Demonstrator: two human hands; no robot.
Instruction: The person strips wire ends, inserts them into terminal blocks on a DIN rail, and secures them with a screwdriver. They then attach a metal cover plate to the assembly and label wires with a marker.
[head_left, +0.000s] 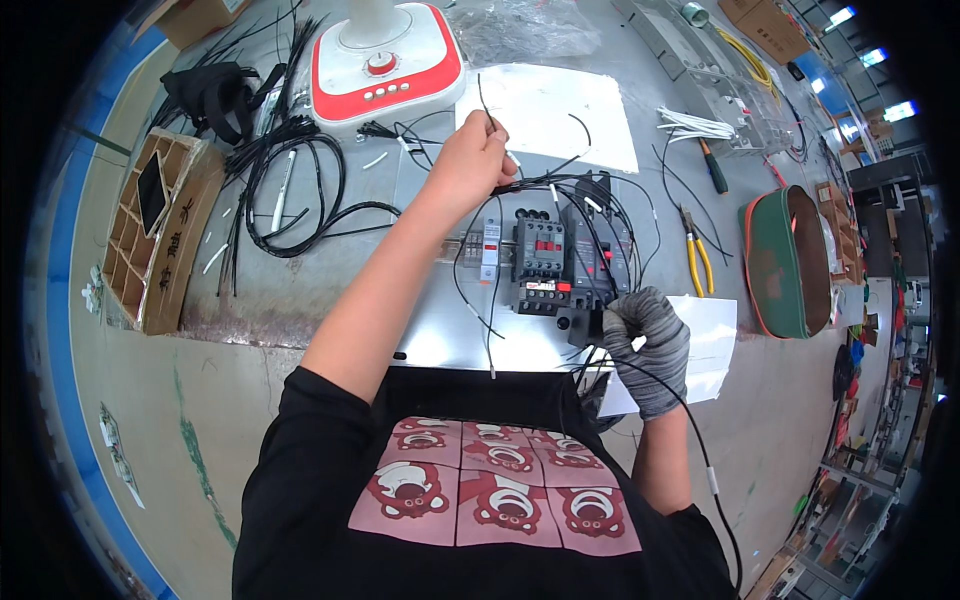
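Observation:
My bare left hand [470, 165] is closed in a pinch on a black wire [483, 95], whose free end sticks up past the fingers. Below it, a bundle of black wires [560, 181] arches over a metal mounting plate [440, 330]. On that plate sit a grey circuit breaker [490, 250], a black contactor [541, 247] and another black contactor-like device [597, 245] with red parts. My right hand [652, 345], in a grey striped glove, is curled at that device's lower right corner; what its fingers hold is hidden. A black wire with a white sleeve [712, 480] trails past the right wrist.
Left are a wooden compartment box [165, 240] and coiled black wires [290, 200]. A white-and-red fan base [385, 65] stands behind. Yellow-handled pliers [697, 255], a screwdriver [714, 168], white cable ties [700, 125] and a green bin [785, 265] lie right.

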